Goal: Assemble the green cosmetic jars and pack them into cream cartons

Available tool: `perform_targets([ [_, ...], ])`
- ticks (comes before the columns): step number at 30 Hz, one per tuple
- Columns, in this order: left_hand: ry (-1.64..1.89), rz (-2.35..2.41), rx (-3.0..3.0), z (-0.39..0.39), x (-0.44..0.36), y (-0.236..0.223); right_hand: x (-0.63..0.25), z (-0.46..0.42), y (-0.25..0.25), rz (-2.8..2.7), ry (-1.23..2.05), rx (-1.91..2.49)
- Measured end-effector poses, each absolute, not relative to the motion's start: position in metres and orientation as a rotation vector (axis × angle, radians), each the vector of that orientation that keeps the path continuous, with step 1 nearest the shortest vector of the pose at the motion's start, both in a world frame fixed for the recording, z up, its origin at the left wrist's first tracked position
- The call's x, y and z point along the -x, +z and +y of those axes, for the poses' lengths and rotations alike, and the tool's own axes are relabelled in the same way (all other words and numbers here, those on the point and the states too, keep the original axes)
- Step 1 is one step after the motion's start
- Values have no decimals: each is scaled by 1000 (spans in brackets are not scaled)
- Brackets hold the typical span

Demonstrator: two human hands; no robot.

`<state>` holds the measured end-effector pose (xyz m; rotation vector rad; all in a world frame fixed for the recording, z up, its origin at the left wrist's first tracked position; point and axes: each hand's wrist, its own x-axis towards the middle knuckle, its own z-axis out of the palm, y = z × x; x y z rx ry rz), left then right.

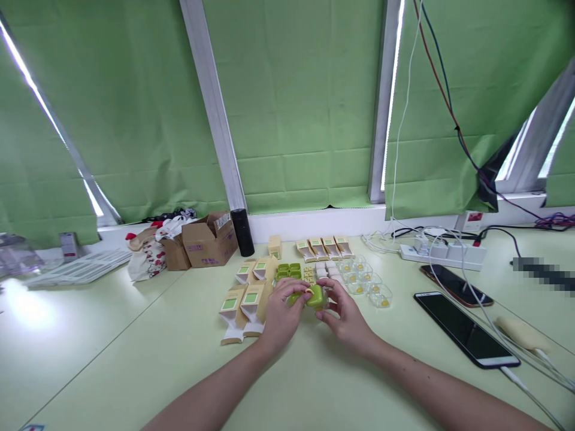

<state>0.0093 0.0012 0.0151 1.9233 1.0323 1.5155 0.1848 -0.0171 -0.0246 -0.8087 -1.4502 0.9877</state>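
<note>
Above the table, my left hand [286, 304] and my right hand [344, 311] come together around a small glossy green case [317, 296]. My left fingers pinch its left side, with a small yellowish bit [308, 291] by the fingertips. On the right edge, where something clear shows, my right thumb and fingers close round it. Just beyond lie several green cases [288, 270], small yellow pieces [308, 274] and pale pinkish-white pieces [327, 270]. Clear plastic shells [360, 275] with yellow spots sit to the right. Open cartons with green labels [251, 302] lie left of my left hand.
More open cartons [324, 249] line the back, beside a small closed carton [275, 246]. At right are two phones [467, 329], a power strip [442, 256] and loose white cables. A cardboard box [209, 240], a black cylinder [242, 233] and a cloth bag [146, 257] stand back left.
</note>
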Motion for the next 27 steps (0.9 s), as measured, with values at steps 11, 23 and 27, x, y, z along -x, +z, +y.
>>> perform_targets([
  [11,1405,1046,-1967,3,-8,8,-191,-8,-24,-1500,805,888],
  [23,1665,919,-1658,10,-2,17,-194,-9,-21,-1494,755,862],
  [27,1707,935,-1420,23,1,15,-194,-13,-17,-1483,754,842],
])
